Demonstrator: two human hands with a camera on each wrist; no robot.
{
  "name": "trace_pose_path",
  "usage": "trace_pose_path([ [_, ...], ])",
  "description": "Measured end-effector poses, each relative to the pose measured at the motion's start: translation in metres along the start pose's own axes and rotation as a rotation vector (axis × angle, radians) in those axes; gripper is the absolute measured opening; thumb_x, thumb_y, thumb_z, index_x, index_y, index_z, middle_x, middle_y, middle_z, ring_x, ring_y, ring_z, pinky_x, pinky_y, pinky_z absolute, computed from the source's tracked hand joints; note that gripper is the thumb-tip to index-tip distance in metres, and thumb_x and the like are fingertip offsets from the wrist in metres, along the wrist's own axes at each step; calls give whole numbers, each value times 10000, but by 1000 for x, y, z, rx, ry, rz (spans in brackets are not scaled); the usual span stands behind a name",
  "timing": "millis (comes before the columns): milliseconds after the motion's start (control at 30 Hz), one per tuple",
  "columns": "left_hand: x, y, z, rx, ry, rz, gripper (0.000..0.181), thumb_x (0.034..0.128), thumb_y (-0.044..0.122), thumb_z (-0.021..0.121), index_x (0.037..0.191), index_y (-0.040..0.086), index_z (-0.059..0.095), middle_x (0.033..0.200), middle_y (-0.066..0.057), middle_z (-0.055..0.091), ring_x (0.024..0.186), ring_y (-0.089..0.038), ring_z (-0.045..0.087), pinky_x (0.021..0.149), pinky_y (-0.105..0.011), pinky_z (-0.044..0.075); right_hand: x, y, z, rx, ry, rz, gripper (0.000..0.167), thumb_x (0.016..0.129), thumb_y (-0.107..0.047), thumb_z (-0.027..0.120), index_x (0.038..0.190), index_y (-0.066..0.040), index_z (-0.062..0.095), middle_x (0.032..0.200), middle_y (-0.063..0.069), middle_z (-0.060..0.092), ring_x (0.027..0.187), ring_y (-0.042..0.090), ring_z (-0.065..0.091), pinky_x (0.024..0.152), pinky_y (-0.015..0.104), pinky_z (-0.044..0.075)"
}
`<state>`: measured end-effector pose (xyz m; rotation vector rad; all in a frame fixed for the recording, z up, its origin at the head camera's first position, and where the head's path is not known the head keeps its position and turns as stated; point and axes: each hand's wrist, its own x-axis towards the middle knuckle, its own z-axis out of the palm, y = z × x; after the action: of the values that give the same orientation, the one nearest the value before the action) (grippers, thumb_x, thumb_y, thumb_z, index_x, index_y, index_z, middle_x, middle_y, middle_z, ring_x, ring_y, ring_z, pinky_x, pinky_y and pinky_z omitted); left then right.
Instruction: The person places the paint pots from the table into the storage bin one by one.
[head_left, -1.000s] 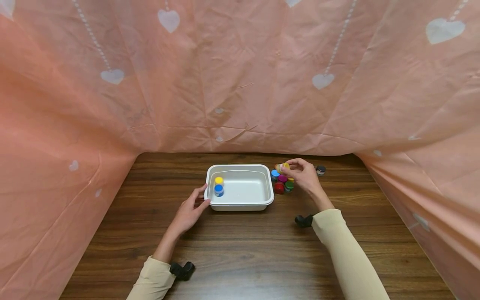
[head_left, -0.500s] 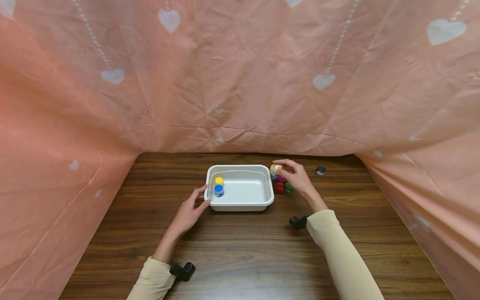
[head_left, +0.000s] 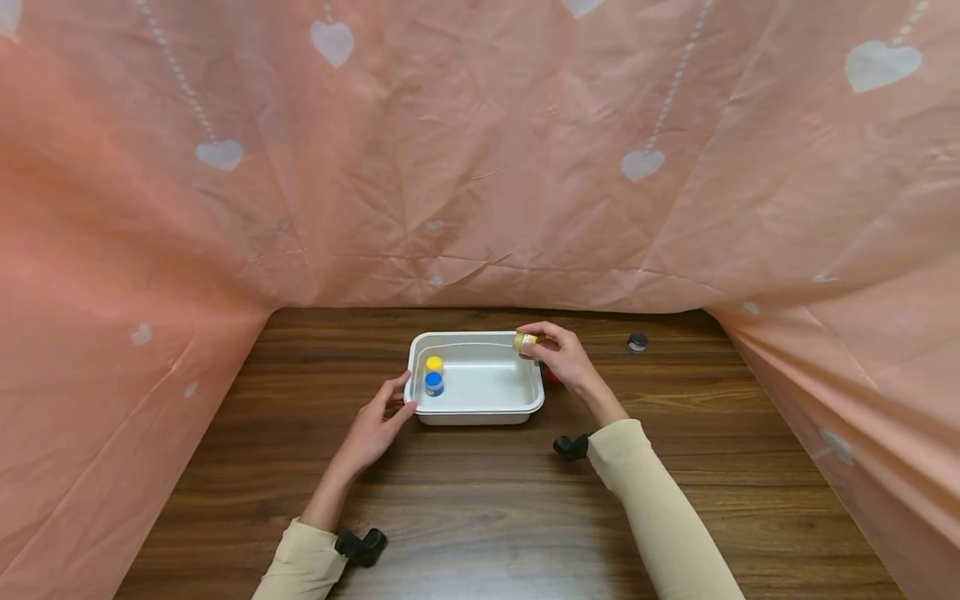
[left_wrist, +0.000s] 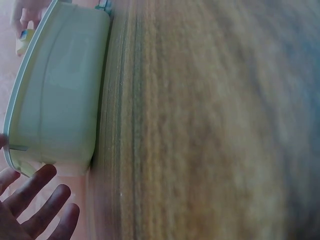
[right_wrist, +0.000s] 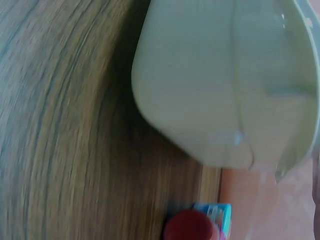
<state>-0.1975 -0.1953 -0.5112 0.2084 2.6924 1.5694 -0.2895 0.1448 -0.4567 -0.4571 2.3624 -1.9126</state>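
A white plastic tray (head_left: 480,410) stands on the wooden table, holding a yellow-lidded jar (head_left: 434,364) and a blue-lidded jar (head_left: 434,384) at its left end. My left hand (head_left: 377,427) rests against the tray's left side, thumb near the front corner; in the left wrist view its fingers (left_wrist: 37,185) are spread beside the tray wall. Over the tray's right end, my right hand (head_left: 564,360) pinches a small yellow jar (head_left: 524,344) with a pale label, between thumb and fingers. The right wrist view barely shows this hand at its edge.
Right of the tray, a red-lidded jar (right_wrist: 187,227) and a light-blue one (right_wrist: 223,216) stand close together, mostly covered by my right hand in the head view. Farther right is a black-lidded jar (head_left: 637,342). A pink curtain (head_left: 480,208) hangs behind the table.
My right hand has carried the yellow jar left from above the jar cluster to over the tray's right end. My left hand has stayed at the tray's side.
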Motion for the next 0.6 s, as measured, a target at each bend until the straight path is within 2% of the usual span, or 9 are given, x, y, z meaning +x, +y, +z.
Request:
trace_pose_path([
  [200, -1, 0, -3, 4, 4, 13, 561, 1050, 256, 631, 1570, 169, 438, 1335, -182, 671, 1266, -359, 622, 1088, -558, 475, 4, -5, 17, -37, 5, -32, 363, 911, -33, 781, 1251, 33, 674, 1210, 216, 659, 865, 164, 618, 730, 186, 527],
  [367, 1, 1, -2, -1, 0, 9, 561, 1052, 271, 628, 1572, 186, 435, 1343, -165, 668, 1283, -337, 612, 1104, -548, 465, 6, -10, 28, -42, -16, -11, 365, 890, -41, 804, 1227, 12, 675, 1203, 177, 659, 875, 163, 633, 735, 173, 536],
  [600, -1, 0, -1, -5, -7, 4, 558, 1055, 267, 624, 1574, 198, 431, 1346, -157, 664, 1283, -318, 611, 1103, -539, 469, 8, -13, 43, -49, -63, 29, 351, 918, -88, 789, 1234, -22, 650, 1214, 165, 631, 923, 193, 643, 780, 181, 553],
])
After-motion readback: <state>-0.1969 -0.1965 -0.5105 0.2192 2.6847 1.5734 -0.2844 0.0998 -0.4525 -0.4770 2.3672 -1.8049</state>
